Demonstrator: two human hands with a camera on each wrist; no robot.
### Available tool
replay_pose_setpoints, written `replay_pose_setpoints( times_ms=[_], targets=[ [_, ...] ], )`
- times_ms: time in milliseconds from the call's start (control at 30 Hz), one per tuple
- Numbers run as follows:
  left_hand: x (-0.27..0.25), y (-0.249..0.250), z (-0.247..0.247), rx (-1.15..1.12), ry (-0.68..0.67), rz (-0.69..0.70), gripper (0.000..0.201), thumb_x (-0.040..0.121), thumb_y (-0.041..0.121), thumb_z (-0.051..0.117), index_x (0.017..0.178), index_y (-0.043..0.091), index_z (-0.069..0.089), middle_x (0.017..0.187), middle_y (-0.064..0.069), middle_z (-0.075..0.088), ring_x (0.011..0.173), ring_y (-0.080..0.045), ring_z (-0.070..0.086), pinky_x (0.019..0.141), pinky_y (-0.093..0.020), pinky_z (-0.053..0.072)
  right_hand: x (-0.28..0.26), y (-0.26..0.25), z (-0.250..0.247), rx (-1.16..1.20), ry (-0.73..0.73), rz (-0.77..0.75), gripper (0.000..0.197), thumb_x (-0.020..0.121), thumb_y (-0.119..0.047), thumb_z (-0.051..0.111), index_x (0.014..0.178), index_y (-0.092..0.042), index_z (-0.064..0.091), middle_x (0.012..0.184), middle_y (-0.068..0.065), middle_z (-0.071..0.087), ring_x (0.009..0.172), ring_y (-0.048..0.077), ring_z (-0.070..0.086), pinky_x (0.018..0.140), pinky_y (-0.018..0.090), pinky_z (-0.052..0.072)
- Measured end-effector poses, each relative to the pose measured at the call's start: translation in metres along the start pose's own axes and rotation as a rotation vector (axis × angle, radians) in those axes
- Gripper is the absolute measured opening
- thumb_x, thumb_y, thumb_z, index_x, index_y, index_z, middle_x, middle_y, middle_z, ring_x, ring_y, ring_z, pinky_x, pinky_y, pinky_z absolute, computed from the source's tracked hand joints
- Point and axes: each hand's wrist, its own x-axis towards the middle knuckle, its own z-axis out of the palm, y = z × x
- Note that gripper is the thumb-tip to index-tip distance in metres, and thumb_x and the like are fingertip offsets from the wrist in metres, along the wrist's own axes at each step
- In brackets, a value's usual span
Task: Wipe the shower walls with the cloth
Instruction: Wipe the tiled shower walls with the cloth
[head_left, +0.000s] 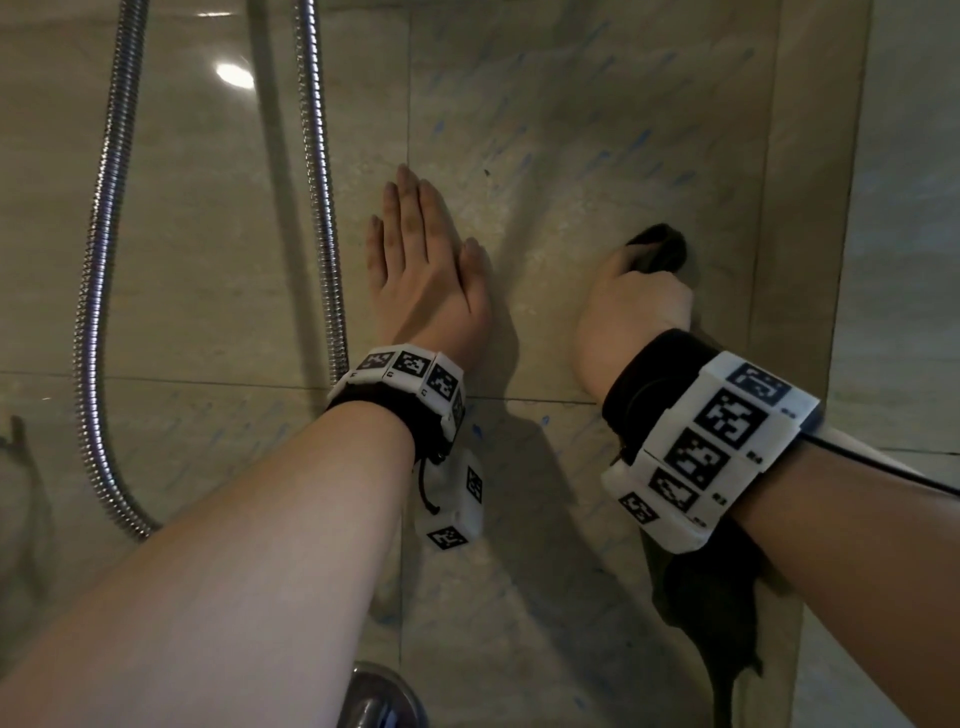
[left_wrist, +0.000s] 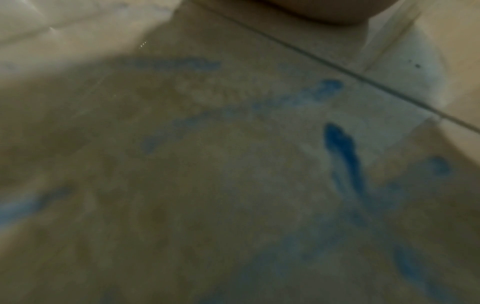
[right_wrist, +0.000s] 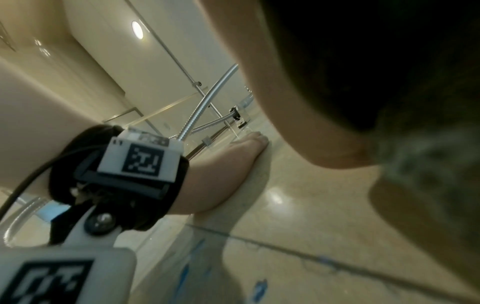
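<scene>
While the left hand (head_left: 426, 265) lies flat against the tiled wall (head_left: 571, 130), fingers straight and together and holding nothing, the right hand (head_left: 636, 306) is curled round a dark cloth (head_left: 657, 249) and presses a bunched end of it to the same wall, a little to the right of the left hand and apart from it. The rest of the cloth hangs down below the right wrist. Blue streaks (head_left: 644, 137) are scattered across the tile above and around both hands, and more show below the grout line. The left wrist view shows several of them close up, one dark and thick, others thin and smeared. By that, the wiping looks early or about midway: some marks appear faded, as if already rubbed, but plenty are left, above the cloth especially and on the lower tile. The patch just around the cloth looks cleaner, though the dim light makes that hard to judge. A metal shower hose (head_left: 104, 260) hangs in a loop at the left.
</scene>
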Motion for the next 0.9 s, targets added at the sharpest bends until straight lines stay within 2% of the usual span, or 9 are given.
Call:
replay_pose_setpoints(
  times_ms=[100,233,400,467,500,600,700,800,900],
  targets=[
    [0.0,0.0,0.001,0.005,0.013,0.002,0.062,0.099,0.033,0.023,0.151,0.003,0.007,0.16,-0.012,0.003,0.148,-0.022,-0.001,0.118,-0.034,-0.008,0.005,-0.006,0.008,-0.001,0.018,-0.02,0.074,0.097,-0.003,0.039,0.143,0.009,-0.017,0.109,0.016,0.064,0.086,0.029,0.064,0.052,0.035,0.035],
    [0.0,-0.001,0.003,0.003,0.028,0.002,0.062,0.099,0.032,0.024,0.151,0.003,0.009,0.16,-0.012,0.004,0.148,-0.022,0.0,0.118,-0.033,-0.007,0.007,-0.002,0.003,0.006,0.049,-0.052,0.081,0.094,-0.006,0.04,0.145,0.001,-0.023,0.1,0.013,0.066,0.055,0.021,0.045,0.052,0.032,0.037],
    [0.0,-0.003,0.004,0.011,0.017,0.005,0.061,0.1,0.033,0.022,0.151,0.004,0.006,0.16,-0.011,0.001,0.148,-0.021,-0.003,0.119,-0.034,-0.007,0.009,0.008,-0.009,0.023,0.067,-0.035,0.087,0.092,-0.016,0.047,0.145,0.002,-0.021,0.097,0.011,0.064,0.05,0.02,0.041,0.044,0.029,0.024],
    [0.0,-0.003,0.004,0.0,0.025,0.008,0.061,0.1,0.033,0.023,0.151,0.003,0.007,0.16,-0.011,0.002,0.148,-0.021,-0.002,0.119,-0.034,-0.007,0.009,0.011,-0.011,0.018,0.061,-0.004,0.088,0.092,-0.019,0.048,0.144,0.007,-0.018,0.107,0.015,0.062,0.051,0.02,0.04,0.045,0.029,0.023],
    [0.0,-0.003,0.004,-0.005,0.026,0.009,0.061,0.1,0.032,0.023,0.151,0.003,0.008,0.16,-0.012,0.002,0.148,-0.021,-0.002,0.119,-0.034,-0.007,0.009,0.012,-0.011,0.01,0.057,0.011,0.087,0.093,-0.02,0.048,0.144,0.009,-0.017,0.121,0.02,0.057,0.053,0.02,0.039,0.045,0.029,0.022],
    [0.001,-0.002,0.005,-0.003,0.041,0.004,0.061,0.099,0.032,0.023,0.151,0.003,0.009,0.16,-0.012,0.003,0.148,-0.022,-0.001,0.119,-0.034,-0.006,0.007,0.016,-0.013,-0.021,0.055,0.036,0.081,0.096,-0.023,0.044,0.142,0.015,-0.011,0.148,0.022,0.033,0.059,0.021,0.043,0.045,0.027,0.024],
    [0.0,-0.001,0.005,-0.004,0.044,-0.003,0.061,0.099,0.032,0.024,0.151,0.003,0.01,0.16,-0.012,0.004,0.148,-0.022,0.0,0.119,-0.034,-0.006,0.006,0.02,-0.011,-0.022,0.049,0.007,0.066,0.1,-0.022,0.039,0.142,0.017,0.006,0.142,0.024,0.04,0.087,0.023,0.059,0.055,0.027,0.034],
    [0.0,0.0,0.004,-0.004,0.05,-0.006,0.062,0.097,0.032,0.023,0.151,0.002,0.011,0.16,-0.013,0.006,0.148,-0.022,0.002,0.118,-0.034,-0.006,0.006,0.022,-0.01,0.07,0.063,0.033,0.069,0.097,-0.022,0.046,0.142,0.015,0.009,0.114,0.015,0.061,0.082,0.022,0.061,0.047,0.026,0.027],
    [-0.001,0.0,0.003,-0.009,0.044,-0.004,0.062,0.097,0.032,0.023,0.151,0.002,0.011,0.159,-0.013,0.006,0.148,-0.023,0.002,0.119,-0.034,-0.006,0.007,0.017,-0.005,0.085,0.074,0.042,0.072,0.095,-0.017,0.047,0.142,0.015,0.003,0.11,0.014,0.063,0.092,0.023,0.063,0.043,0.027,0.023]
  ],
)
